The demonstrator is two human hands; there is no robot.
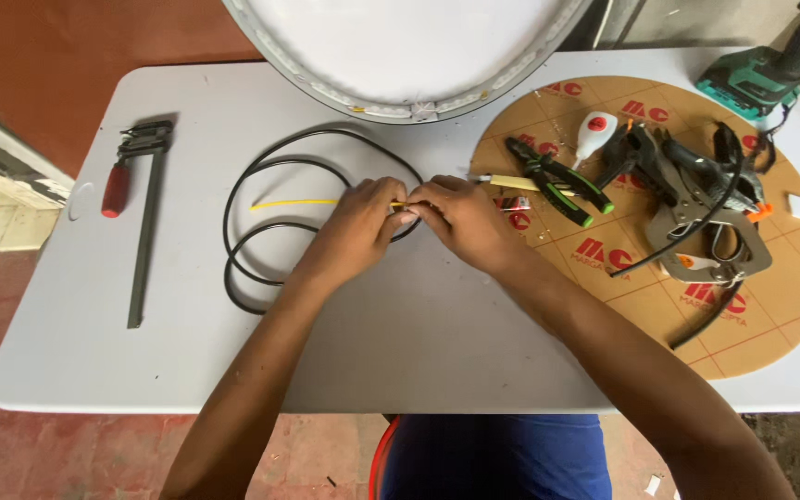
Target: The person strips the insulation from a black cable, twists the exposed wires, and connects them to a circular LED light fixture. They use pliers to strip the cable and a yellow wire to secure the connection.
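My left hand [360,227] and my right hand [463,220] meet at the middle of the white table [437,333], fingertips pinched together. A thin yellow wire [293,203] runs out to the left from between the fingers of my left hand. A looped black cable [250,231] lies around and under my left hand. Both hands grip the yellow wire where it meets the black cable; the exact joint is hidden by the fingers.
A red-handled bar clamp [138,204] lies at the left. A round brown board [770,315] at the right carries green-handled pliers [557,181], a white glue bottle [594,134], locking clamps [706,231]. A green power tool [761,69] sits far right. A white round panel [409,46] is behind.
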